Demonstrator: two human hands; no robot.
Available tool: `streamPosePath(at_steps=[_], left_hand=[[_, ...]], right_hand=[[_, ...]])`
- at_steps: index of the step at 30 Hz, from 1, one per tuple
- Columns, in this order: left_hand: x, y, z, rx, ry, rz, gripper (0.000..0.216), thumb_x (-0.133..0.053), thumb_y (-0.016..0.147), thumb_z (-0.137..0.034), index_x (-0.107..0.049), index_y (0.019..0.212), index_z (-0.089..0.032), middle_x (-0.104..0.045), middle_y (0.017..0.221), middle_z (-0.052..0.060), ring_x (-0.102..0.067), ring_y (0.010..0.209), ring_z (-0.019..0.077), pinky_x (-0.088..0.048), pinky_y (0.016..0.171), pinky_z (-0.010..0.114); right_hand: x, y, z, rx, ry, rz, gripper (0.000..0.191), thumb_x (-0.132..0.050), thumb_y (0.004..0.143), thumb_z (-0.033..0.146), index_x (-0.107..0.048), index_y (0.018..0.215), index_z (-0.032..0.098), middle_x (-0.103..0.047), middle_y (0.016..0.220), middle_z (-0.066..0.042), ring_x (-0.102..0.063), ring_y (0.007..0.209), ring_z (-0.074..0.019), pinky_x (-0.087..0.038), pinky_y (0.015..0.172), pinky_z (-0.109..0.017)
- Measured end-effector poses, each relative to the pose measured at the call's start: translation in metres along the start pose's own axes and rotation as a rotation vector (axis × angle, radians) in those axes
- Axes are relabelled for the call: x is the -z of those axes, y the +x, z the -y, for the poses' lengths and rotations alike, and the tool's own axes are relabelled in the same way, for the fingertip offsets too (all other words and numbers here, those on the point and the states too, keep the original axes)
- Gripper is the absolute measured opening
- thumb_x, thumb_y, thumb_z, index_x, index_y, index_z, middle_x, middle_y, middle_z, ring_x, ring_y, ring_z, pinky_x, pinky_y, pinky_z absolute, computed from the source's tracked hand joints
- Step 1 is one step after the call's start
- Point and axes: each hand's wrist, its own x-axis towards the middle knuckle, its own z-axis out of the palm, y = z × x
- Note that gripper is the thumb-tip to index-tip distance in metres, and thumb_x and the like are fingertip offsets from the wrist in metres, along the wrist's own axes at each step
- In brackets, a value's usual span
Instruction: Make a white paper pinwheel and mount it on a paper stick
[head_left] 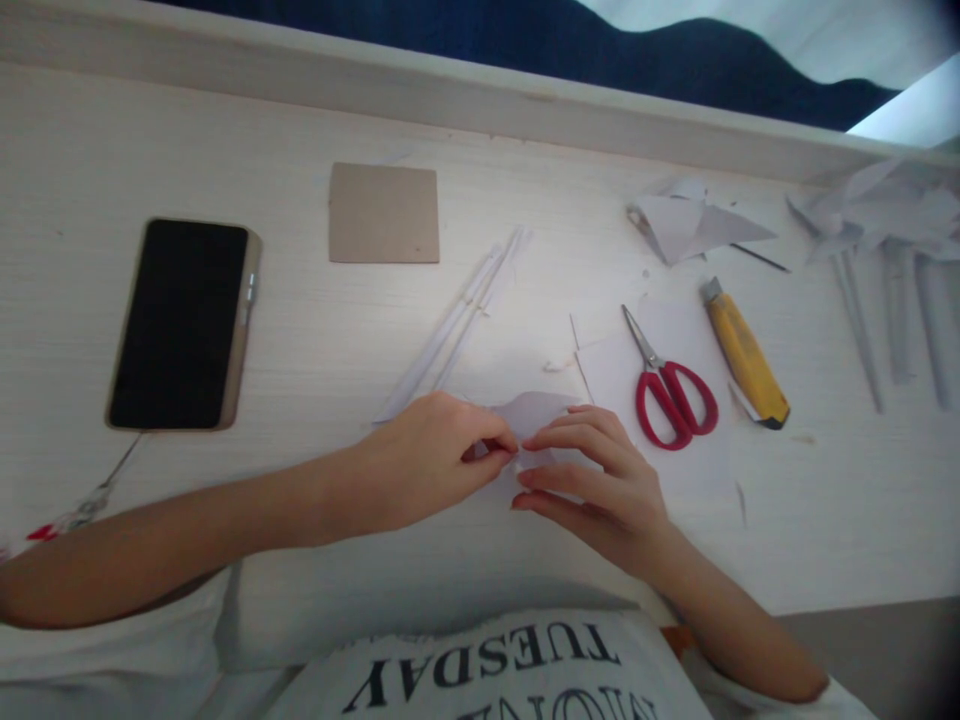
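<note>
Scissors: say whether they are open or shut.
The scissors are shut: their blades lie together, ending in one tip, and the red handles sit close side by side.

phone (178,325) left of paper (534,408) (scissors (654,364) right)

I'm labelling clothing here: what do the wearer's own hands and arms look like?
The left hand and right hand are bare: no gloves, rings or watch visible. The forearms are bare too; pale sleeves show beyond them, and the pale shirt carries dark lettering, including TUESDAY.
</note>
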Motion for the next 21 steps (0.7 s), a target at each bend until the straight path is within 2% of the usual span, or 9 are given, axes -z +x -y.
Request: streamPosePath(at_steps=[10, 15, 21], left_hand=[[-0.0043, 0.0032, 0.0037, 0.032, -0.075, -0.027, 0.02, -0.048, 0.078, -0.019, -0.065, 0.089, -0.021, -0.066, 0.078, -0.003, -0.056, 0.061, 0.0075, -0.039, 0.057, 0.016], [-0.0063, 0.0043, 0.0058, 0.065, -0.104, -0.022, 0.02, -0.05, 0.076, -0.019, -0.066, 0.088, -0.022, -0.066, 0.071, -0.003, -0.057, 0.058, 0.0076, -0.039, 0.056, 0.016], [-0.0079, 0.0062, 0.0068, 0.093, -0.153, -0.018, 0.02, -0.05, 0.075, -0.02, -0.066, 0.087, -0.021, -0.066, 0.071, -0.003, -0.055, 0.055, 0.0066, -0.039, 0.055, 0.016]], right_hand=[[-0.0032, -0.0019, -0.0007, -0.032, 0.029, -0.035, 0.014, -0.067, 0.068, 0.025, -0.063, 0.081, 0.022, -0.062, 0.09, -0.003, -0.052, 0.087, -0.0171, -0.042, 0.081, -0.039], [-0.0064, -0.0035, -0.0025, -0.056, 0.056, -0.041, 0.013, -0.067, 0.068, 0.024, -0.063, 0.081, 0.023, -0.062, 0.093, -0.003, -0.053, 0.089, -0.0177, -0.044, 0.081, -0.039], [-0.0095, -0.0074, -0.0047, -0.036, 0.019, -0.112, 0.016, -0.07, 0.065, 0.021, -0.064, 0.079, 0.023, -0.063, 0.09, -0.003, -0.051, 0.091, -0.0201, -0.046, 0.077, -0.038]])
